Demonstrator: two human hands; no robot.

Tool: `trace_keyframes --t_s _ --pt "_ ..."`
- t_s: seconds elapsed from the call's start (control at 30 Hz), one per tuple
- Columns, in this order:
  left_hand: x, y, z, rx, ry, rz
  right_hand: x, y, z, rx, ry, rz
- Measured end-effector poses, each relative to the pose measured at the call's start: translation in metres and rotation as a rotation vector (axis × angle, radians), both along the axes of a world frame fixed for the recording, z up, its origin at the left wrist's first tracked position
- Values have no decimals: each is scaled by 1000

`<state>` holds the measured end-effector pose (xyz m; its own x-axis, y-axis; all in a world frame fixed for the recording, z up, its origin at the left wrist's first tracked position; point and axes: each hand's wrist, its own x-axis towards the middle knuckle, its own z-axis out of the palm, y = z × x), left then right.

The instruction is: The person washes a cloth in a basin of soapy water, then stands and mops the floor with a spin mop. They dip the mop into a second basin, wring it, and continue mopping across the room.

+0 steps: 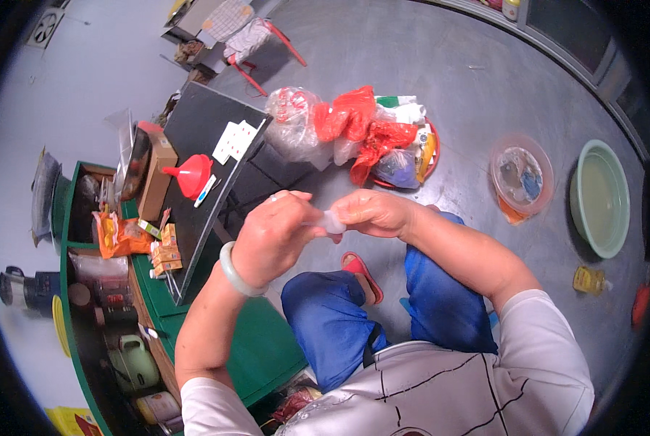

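Above my knees both hands meet on a small whitish, translucent object (333,222), too blurred to name exactly. My left hand (276,229), with a ring on a finger and a pale bangle (239,275) at the wrist, has curled fingers against its left side. From the right, my right hand (373,212) pinches it between thumb and fingers. Part of the object is hidden by the fingers. Beneath my hands are my blue trousers (330,316) and a red slipper (364,277) on the grey floor (461,131).
A black table (194,114) at left bears a red funnel (193,175) and small boxes (166,253). Beside it stands a green cabinet (238,349). Ahead, plastic bags (352,114) fill a red basket (437,158). A pink basin (548,180) and a green basin (578,218) are at right.
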<state>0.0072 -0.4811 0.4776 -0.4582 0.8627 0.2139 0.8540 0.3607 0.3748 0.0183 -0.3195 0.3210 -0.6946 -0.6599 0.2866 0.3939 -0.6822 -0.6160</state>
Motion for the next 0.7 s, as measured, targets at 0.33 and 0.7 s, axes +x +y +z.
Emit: trace_keyframes --t_s 0.33,0.7 --pt "6 -14 -18 91 -105 116 -1 4 2 369 169 -67" --pt "3 -36 -63 51 -210 300 1 0 19 712 538 -380"
